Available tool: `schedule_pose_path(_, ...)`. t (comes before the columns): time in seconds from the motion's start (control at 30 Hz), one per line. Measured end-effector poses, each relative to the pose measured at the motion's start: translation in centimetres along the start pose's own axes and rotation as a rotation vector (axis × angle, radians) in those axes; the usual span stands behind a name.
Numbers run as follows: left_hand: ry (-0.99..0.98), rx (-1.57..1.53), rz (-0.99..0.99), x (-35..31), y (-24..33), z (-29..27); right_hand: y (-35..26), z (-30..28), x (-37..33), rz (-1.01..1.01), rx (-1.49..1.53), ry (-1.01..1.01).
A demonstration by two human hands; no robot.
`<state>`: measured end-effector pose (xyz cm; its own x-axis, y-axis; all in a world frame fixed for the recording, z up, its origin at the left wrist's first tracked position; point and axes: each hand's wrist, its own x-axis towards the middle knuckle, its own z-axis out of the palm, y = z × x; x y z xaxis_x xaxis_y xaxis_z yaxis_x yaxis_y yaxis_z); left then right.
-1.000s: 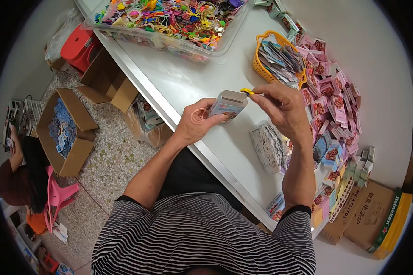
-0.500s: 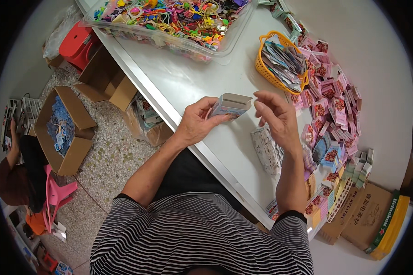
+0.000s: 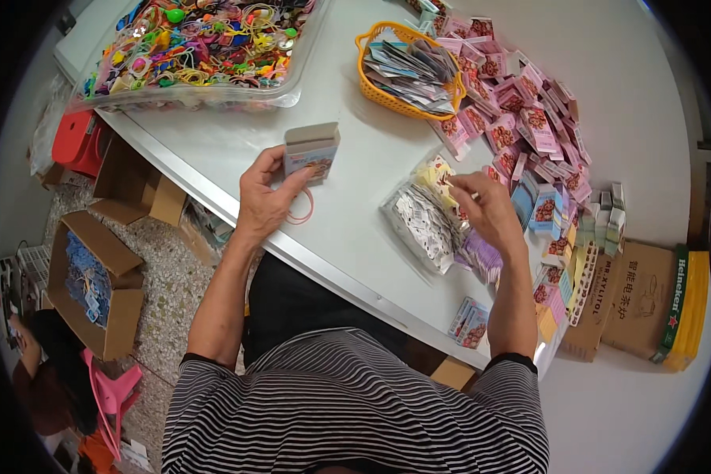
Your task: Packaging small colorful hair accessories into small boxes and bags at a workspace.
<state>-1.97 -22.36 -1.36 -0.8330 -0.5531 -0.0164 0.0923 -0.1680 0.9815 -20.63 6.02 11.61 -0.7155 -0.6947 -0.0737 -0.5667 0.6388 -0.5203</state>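
My left hand [image 3: 265, 193] holds a small light-blue printed carton [image 3: 312, 154] upright, its top flap raised. Just beneath that hand, a thin pink loop [image 3: 309, 207] shows against the table; whether it hangs from my fingers or lies there I cannot tell. My right hand [image 3: 488, 209] is over an open clear bag of small silver-white sachets [image 3: 425, 225], its fingertips pinched by some yellow printed sachets [image 3: 433, 174]. What those fingertips hold, if anything, is too small to make out. Beside the bag, partly under my right wrist, lies a purple stack [image 3: 479, 254].
A clear tub [image 3: 189, 99] of colourful hair ties and trinkets stands at the far left. An orange basket [image 3: 387, 99] holds flat packets, beside a heap of pink cartons [image 3: 521, 118]. Blue cartons [image 3: 470, 324] lie by the front edge. A person [image 3: 47, 371] sits at the left.
The view has shifted, moving the table's contents leftward. My right hand has left the carton's side and gone to the sachet bag. The pink loop now shows below my left hand.
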Motion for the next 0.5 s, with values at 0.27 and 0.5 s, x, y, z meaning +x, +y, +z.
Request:
schedule_pose_path(0.27, 0.100, 0.095, 0.254, -3.9, 1.1, 4.3, 2.3, 1.0, -1.0, -0.013, -0.094, 0.059)
schedule_pose_path(0.5, -0.029, -0.046, 0.099, -5.4, -2.4, 5.9, 4.7, 2.7, 1.5, -0.071, -0.087, 0.163)
